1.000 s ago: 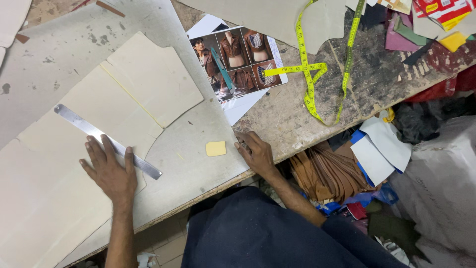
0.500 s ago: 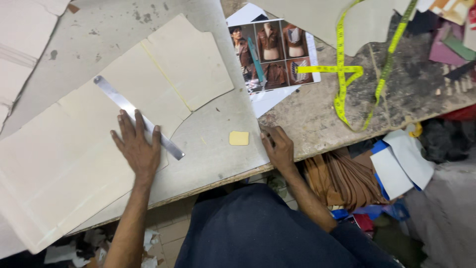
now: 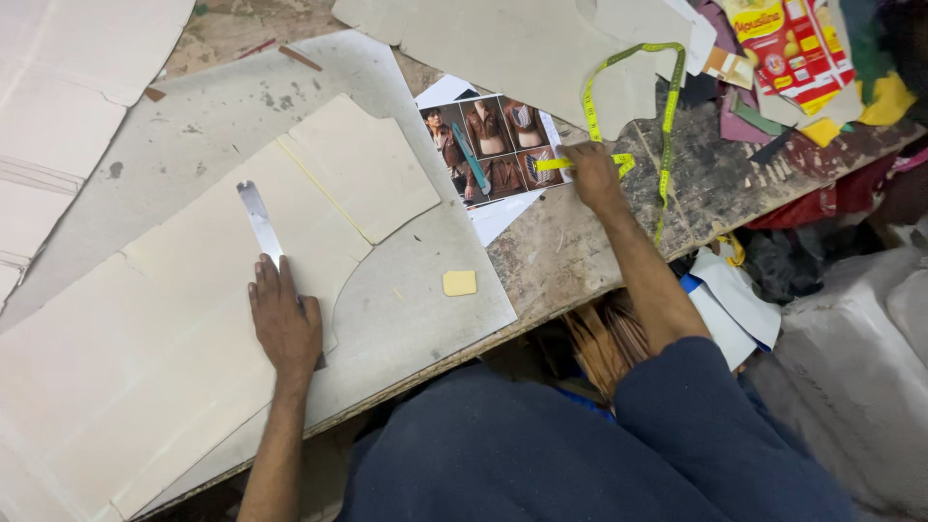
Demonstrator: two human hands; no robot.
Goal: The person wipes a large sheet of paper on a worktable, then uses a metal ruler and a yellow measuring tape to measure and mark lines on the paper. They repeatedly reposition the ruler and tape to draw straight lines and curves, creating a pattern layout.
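A: Left hand (image 3: 285, 324) status?
B: Flat, fingers spread, pressing the narrow steel ruler (image 3: 259, 220) onto the cream card pattern sheet (image 3: 193, 319).
A: Right hand (image 3: 590, 177)?
B: Pinching the yellow measuring tape (image 3: 667, 106), beside the printed photo sheet (image 3: 488, 150). A small yellow chalk square (image 3: 459, 282) lies between both hands.

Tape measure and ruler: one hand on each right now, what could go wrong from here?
1. The right hand is at the yellow tape measure, which loops over the photo sheet; pulling it may drag that sheet.
2. The left hand alone pins the metal ruler on the cream pattern pieces; a long reach could shift it.
3. The small yellow block lies near the table edge and could get knocked off.
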